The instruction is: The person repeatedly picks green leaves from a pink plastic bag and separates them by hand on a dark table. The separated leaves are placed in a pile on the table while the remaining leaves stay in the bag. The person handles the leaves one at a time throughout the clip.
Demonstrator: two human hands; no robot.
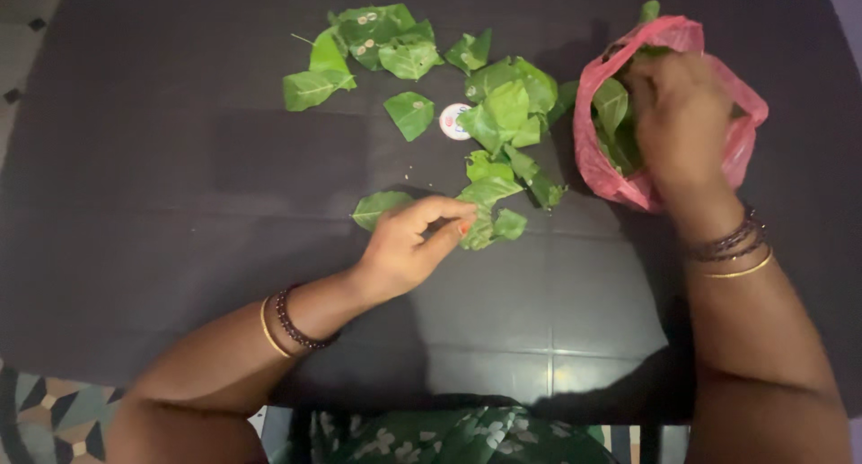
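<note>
My right hand (680,118) reaches into a pink plastic bag (620,181) at the right of the dark table (180,204); its fingers are buried among green leaves inside (612,105), so what they grip is hidden. My left hand (409,244) rests near the table's middle, thumb and forefinger pinching the edge of a green leaf piece (480,231). Another leaf (377,207) lies just beyond its knuckles. Cut green leaf pieces (507,114) are scattered across the middle of the table.
A further cluster of leaves (373,38) lies at the back centre. A small round white lid or tin (452,121) sits among the leaves. Patterned floor tiles (54,406) show at the lower left beyond the table edge.
</note>
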